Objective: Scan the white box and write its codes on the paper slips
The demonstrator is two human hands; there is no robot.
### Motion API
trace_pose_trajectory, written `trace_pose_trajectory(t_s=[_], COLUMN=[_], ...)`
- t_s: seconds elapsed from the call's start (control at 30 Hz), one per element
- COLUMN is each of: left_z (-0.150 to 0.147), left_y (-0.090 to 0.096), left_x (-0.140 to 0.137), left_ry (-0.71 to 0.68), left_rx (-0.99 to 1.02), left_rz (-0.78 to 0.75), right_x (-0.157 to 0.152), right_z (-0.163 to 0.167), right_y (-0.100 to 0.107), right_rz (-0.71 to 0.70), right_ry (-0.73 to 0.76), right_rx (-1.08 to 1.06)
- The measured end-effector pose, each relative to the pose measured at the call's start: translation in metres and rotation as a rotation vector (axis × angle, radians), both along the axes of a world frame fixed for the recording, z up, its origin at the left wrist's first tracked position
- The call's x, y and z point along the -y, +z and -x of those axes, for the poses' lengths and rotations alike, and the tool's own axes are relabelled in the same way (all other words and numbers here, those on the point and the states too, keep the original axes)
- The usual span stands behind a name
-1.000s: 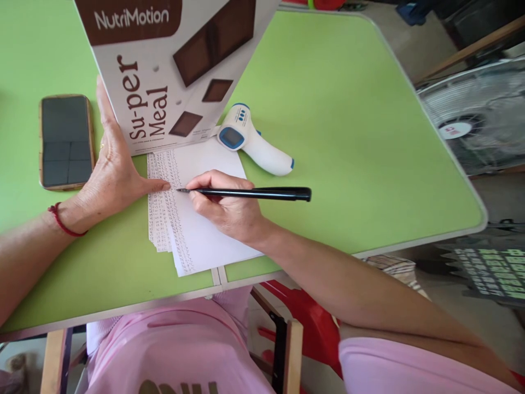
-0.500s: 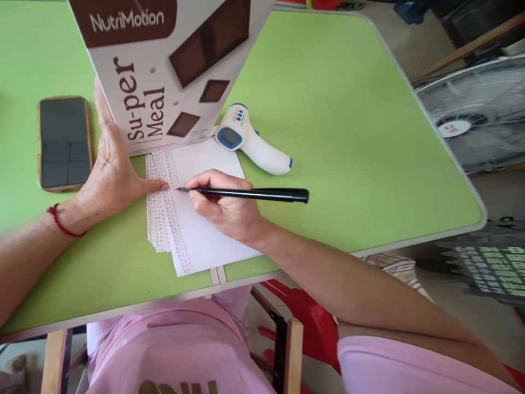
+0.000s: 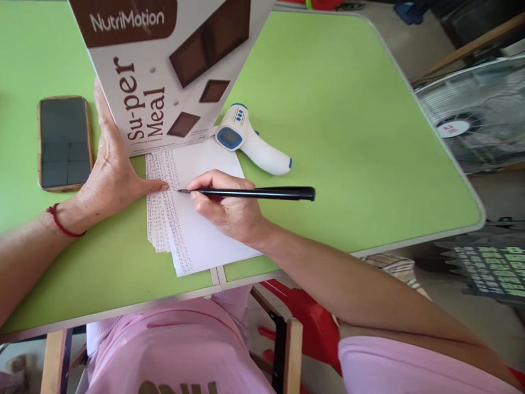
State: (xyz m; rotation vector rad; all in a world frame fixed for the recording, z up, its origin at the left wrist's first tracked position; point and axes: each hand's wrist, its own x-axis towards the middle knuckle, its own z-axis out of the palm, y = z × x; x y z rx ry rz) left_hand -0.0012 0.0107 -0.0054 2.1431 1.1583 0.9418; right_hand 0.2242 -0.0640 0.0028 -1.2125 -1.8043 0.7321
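R hand (image 3: 227, 205) closed in a pinch on blk pen (image 3: 262, 193), tip at the written rows on papers (image 3: 213, 235) lying on green counter (image 3: 348, 137). L hand (image 3: 115, 169) spread wide, thumb out over papers, other fingers partly hidden behind NutriMotion box (image 3: 143, 60), can't tell if touching. Phone (image 3: 65, 142) just L of that hand; white/blue thermometer gun (image 3: 262, 153) R of box.

Around the view's middle, a white-and-blue thermometer (image 3: 257, 146) lies at 12 o'clock on the green table (image 3: 348, 120), a dark-screened phone (image 3: 64, 142) between 9 and 10; beyond the edge, a fan (image 3: 453, 128) between 2 and 3, striped cloth (image 3: 394, 266) at 4, a red object (image 3: 305, 320) at 5
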Motion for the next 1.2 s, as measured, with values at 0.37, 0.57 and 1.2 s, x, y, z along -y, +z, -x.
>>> trace_pose_trajectory(t_s=[0.37, 0.57, 1.2], left_z=[0.000, 0.000, 0.002], left_y=[0.001, 0.001, 0.000], left_x=[-0.001, 0.001, -0.003], left_ry=[-0.002, -0.001, 0.028], left_rx=[-0.008, 0.003, 0.052], left_rz=[0.002, 0.022, -0.140], right_x=[-0.002, -0.001, -0.006], right_z=[0.000, 0.000, -0.008], right_y=[0.002, 0.001, 0.001], right_rz=[-0.047, -0.019, -0.207], right_ry=[-0.016, -0.028, -0.015], right_rx=[-0.028, -0.024, 0.081])
